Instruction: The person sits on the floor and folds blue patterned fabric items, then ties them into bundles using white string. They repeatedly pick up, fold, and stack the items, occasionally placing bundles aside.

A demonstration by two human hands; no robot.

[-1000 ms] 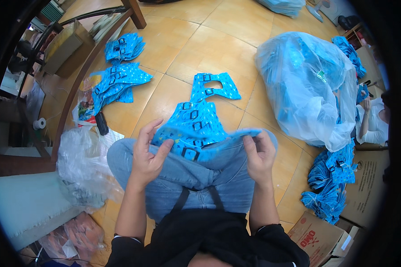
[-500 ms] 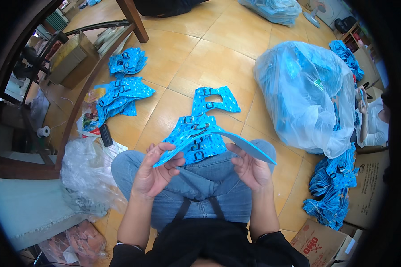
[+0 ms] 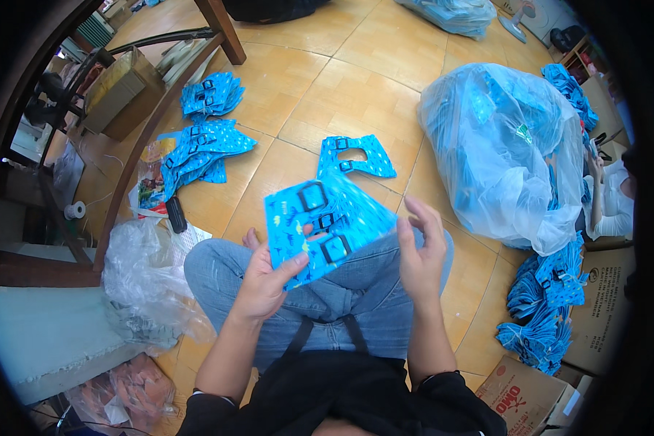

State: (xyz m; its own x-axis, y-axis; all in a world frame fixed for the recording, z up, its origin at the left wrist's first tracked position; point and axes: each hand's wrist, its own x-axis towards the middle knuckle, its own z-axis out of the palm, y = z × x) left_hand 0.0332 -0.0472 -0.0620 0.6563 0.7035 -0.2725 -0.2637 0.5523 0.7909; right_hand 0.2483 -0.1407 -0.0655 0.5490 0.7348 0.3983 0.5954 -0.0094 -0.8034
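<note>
In my left hand [image 3: 263, 285] is a blue printed panel [image 3: 363, 225] with black buckles and a cut-out, tilted above my lap. The thumb presses on its front while the fingers go behind. My right hand [image 3: 423, 254] is open, fingers apart, just off the panel's right corner, holding nothing. A similar blue panel [image 3: 380, 154] with buckles lies flat on the floor beyond. The pile in front of my crossed legs is hidden behind the held panel.
Stacks of blue panels [image 3: 207, 149] lie at the left by a wooden frame [image 3: 134, 182]. On the right are a big plastic bag [image 3: 498, 160] of blue pieces, tied blue bundles [image 3: 538, 312] and cardboard boxes [image 3: 519, 396]. Another person [image 3: 610, 196] sits at the far right.
The panel has turned from edge-on between both hands to showing its printed, buckled face. My right hand has come away from it; my left hand still grips it.
</note>
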